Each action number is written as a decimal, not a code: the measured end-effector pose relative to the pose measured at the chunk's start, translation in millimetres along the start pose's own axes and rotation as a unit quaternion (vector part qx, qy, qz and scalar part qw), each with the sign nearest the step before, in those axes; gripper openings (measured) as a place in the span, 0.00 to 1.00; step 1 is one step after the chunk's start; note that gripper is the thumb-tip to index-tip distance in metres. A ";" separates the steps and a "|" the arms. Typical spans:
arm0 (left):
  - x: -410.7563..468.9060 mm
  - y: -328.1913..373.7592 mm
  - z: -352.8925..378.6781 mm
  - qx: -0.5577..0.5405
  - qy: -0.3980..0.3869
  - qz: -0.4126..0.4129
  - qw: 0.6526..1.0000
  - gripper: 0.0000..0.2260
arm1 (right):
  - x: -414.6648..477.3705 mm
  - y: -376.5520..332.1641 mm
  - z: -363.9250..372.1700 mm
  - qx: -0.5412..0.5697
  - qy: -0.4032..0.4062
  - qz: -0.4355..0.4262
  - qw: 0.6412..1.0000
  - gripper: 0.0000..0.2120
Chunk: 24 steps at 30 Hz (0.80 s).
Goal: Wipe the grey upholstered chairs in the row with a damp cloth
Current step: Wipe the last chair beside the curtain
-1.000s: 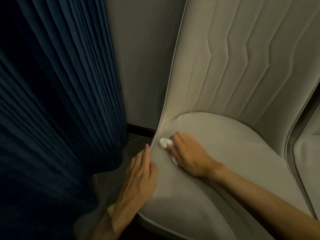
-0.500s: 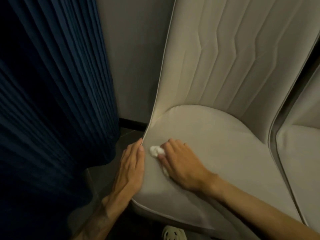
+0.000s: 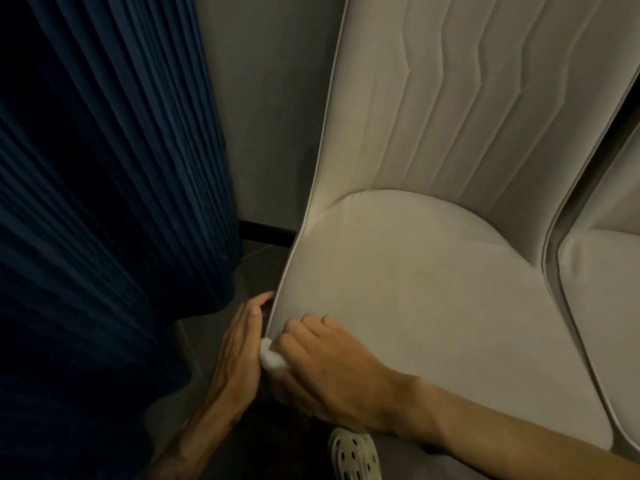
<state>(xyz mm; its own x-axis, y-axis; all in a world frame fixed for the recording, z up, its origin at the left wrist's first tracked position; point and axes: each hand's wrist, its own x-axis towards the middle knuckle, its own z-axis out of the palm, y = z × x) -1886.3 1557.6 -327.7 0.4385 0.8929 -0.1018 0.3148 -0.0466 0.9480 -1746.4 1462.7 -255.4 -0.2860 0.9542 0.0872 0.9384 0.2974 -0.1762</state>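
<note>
One head-worn wide-angle view looks forward and steeply down over the front left corner of a chair [image 3: 433, 306], near enough that seat and lower backrest fill the right half. A curtain [image 3: 104, 202] fills the left and a wall [image 3: 270, 116] the top middle. The left hand [image 3: 239, 351] and right hand [image 3: 332, 368] enter from the bottom edge, the cloth [image 3: 272, 358] low and left of centre. A second chair [image 3: 609, 306] is cut by the right edge.

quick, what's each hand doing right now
Left hand: open, straight fingers against the chair seat edge.
Right hand: closed on the white cloth, at the seat's left edge.
</note>
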 end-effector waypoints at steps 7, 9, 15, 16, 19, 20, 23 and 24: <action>4.9 9.4 -9.3 0.089 0.008 0.065 0.994 0.17 | 1.6 23.8 -23.7 0.110 -0.039 -0.003 0.993 0.13; 13.8 16.0 -11.0 0.142 0.017 0.084 0.986 0.14 | 8.2 40.7 -25.3 0.082 -0.019 0.037 0.996 0.13; 36.7 63.3 -10.1 0.278 -0.044 0.087 0.955 0.19 | 34.8 67.7 -36.4 0.082 -0.054 0.159 0.982 0.16; 40.5 78.6 -8.9 0.304 -0.058 0.074 0.948 0.18 | 37.2 70.6 -46.3 0.097 -0.068 0.184 0.976 0.16; 42.9 122.9 -8.1 0.373 -0.116 0.040 0.920 0.19 | 35.8 74.0 -78.1 0.133 -0.079 0.241 0.958 0.16; 42.0 141.1 -9.2 0.386 -0.132 0.039 0.912 0.20 | 32.4 75.0 -94.0 0.144 -0.075 0.259 0.952 0.16; 27.4 207.6 -15.6 0.424 -0.170 0.036 0.889 0.20 | 14.5 71.3 -155.4 0.175 -0.054 0.303 0.935 0.15; 19.9 231.9 -18.0 0.442 -0.185 0.032 0.877 0.21 | 6.9 68.0 -178.8 0.184 -0.053 0.316 0.929 0.15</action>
<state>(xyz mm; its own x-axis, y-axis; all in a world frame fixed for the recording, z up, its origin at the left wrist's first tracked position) -1819.8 1572.6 -104.5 0.6715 0.6765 -0.3024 0.7369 -0.5671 0.3680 -1649.8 1483.8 -91.5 0.2639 0.9339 -0.2414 0.8007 -0.3516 -0.4850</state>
